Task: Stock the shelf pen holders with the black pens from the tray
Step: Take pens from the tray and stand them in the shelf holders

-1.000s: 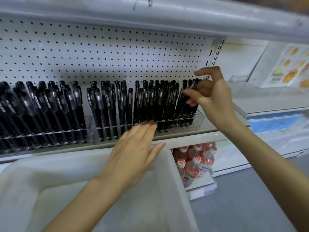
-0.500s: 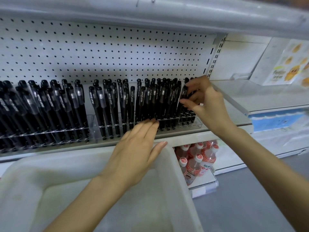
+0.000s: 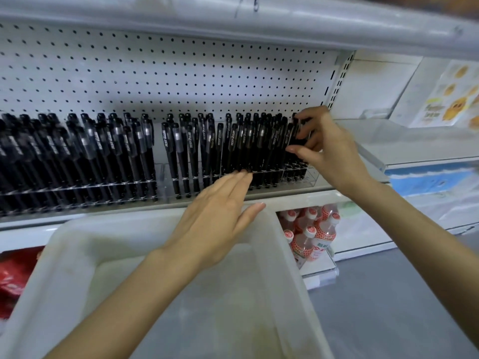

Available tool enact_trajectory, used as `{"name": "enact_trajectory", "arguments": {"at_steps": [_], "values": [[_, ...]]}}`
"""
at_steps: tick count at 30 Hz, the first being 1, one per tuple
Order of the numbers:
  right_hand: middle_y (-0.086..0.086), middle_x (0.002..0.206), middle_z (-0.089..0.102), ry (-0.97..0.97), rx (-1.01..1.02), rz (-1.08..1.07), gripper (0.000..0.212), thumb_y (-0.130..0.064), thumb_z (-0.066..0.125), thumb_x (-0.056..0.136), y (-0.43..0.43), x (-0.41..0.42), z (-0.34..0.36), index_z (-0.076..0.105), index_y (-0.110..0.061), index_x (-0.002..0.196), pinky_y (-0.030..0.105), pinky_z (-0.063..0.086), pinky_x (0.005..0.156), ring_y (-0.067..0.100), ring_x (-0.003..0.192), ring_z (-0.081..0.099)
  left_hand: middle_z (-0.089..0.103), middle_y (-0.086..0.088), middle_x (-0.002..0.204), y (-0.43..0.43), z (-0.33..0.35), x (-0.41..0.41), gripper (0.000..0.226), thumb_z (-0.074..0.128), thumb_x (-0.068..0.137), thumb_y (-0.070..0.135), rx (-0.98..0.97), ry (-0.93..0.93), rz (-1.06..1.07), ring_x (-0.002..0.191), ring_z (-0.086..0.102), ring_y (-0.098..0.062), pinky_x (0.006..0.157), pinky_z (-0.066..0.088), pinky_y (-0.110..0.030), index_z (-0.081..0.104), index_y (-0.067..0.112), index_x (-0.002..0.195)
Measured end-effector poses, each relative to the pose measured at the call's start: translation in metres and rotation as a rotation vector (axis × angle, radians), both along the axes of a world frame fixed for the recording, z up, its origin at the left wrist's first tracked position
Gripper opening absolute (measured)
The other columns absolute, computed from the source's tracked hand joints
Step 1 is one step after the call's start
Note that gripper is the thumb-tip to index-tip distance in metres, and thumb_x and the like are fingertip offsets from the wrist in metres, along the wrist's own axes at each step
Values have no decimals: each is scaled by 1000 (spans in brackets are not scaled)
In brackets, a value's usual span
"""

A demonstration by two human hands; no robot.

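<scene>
Several black pens point(image 3: 233, 149) stand upright in clear acrylic pen holders point(image 3: 309, 174) along the shelf, filling it from the left edge to the right end. My right hand point(image 3: 326, 149) is at the rightmost pens, with thumb and fingers curled round a few black pens point(image 3: 298, 137) standing in the holder. My left hand point(image 3: 217, 221) lies flat with straight fingers on the far rim of the white tray point(image 3: 293, 268), fingertips near the holder's front. The tray's visible inside holds no pens.
A white pegboard point(image 3: 168, 81) backs the shelf, and an upper shelf edge point(image 3: 233, 24) overhangs it. Below right stand bottles with red-patterned labels point(image 3: 311, 237). Red packets point(image 3: 13, 275) lie at lower left. A clear divider point(image 3: 368, 154) borders the neighbouring shelf at right.
My right hand has dropped from above the pen tops down onto the rightmost pens and closed round them. My left hand has stayed on the tray rim.
</scene>
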State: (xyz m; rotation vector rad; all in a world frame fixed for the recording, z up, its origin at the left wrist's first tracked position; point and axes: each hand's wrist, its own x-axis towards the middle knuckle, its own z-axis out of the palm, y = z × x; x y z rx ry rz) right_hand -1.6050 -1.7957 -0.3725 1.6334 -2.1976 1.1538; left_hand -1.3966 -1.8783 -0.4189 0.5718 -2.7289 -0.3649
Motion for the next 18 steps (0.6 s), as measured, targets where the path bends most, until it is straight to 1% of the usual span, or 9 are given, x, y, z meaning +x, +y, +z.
{"name": "enact_trajectory", "arguments": {"at_steps": [3, 5, 7, 9, 10, 11, 13, 15, 18], "values": [[3, 85, 54, 0, -75, 28, 40, -15, 70, 83, 4, 25, 5, 47, -15, 116, 13, 44, 61, 13, 62, 52, 6, 15, 157, 4, 6, 31, 72, 10, 89, 64, 21, 13, 33, 140, 0, 4, 108, -4, -12, 8, 28, 151], [3, 81, 55, -81, -114, 113, 35, -14, 70, 84, 9, 56, 3, 48, -20, 111, 15, 44, 61, 15, 60, 53, 4, 17, 156, 9, 8, 64, 79, 3, 85, 73, 30, 20, 64, 133, -5, 12, 103, -12, -4, 7, 30, 150], [-3, 76, 55, -204, -76, 229, 29, -16, 69, 84, 15, 95, -9, 49, -25, 103, 19, 46, 59, 13, 57, 54, 5, 18, 155, 14, 5, 105, 84, -1, 78, 73, 55, -6, 115, 129, -7, 16, 101, -14, -1, 8, 31, 150], [-5, 74, 56, -381, 73, 347, 20, -24, 68, 84, 23, 134, -32, 52, -25, 96, 20, 48, 57, 13, 55, 56, 8, 18, 154, 22, -1, 148, 85, 2, 77, 75, 129, -21, 191, 134, -3, 14, 105, -9, -4, 12, 33, 150], [-5, 76, 57, -451, 188, 397, 19, -32, 65, 82, 27, 151, -46, 53, -25, 96, 21, 48, 56, 14, 57, 58, 9, 19, 154, 28, -4, 169, 85, 3, 76, 77, 160, -33, 228, 136, -1, 12, 106, -6, -5, 13, 34, 149], [-6, 78, 58, -486, 318, 442, 24, -42, 61, 80, 31, 169, -59, 54, -26, 96, 21, 48, 58, 13, 60, 60, 10, 21, 153, 34, -8, 188, 85, 3, 76, 78, 171, -56, 260, 135, 0, 13, 106, -6, -5, 13, 36, 149], [-7, 85, 59, -451, 578, 526, 35, -54, 56, 76, 36, 195, -84, 56, -28, 98, 23, 49, 66, 8, 70, 58, 10, 22, 150, 46, -15, 218, 86, 1, 75, 79, 156, -90, 307, 129, -4, 19, 103, -10, -2, 12, 36, 149], [-6, 93, 60, -392, 786, 575, 33, -52, 56, 81, 35, 213, -101, 56, -25, 102, 22, 46, 74, 8, 79, 56, 13, 23, 149, 55, -21, 236, 85, 2, 77, 78, 152, -98, 347, 128, -6, 22, 105, -12, -5, 15, 35, 149], [-9, 93, 60, -384, 975, 582, 37, -54, 53, 84, 34, 231, -114, 58, -22, 103, 23, 46, 79, 11, 86, 56, 21, 20, 150, 65, -31, 250, 79, 8, 83, 73, 168, -82, 392, 135, 3, 14, 111, -6, -12, 21, 30, 148]]}}
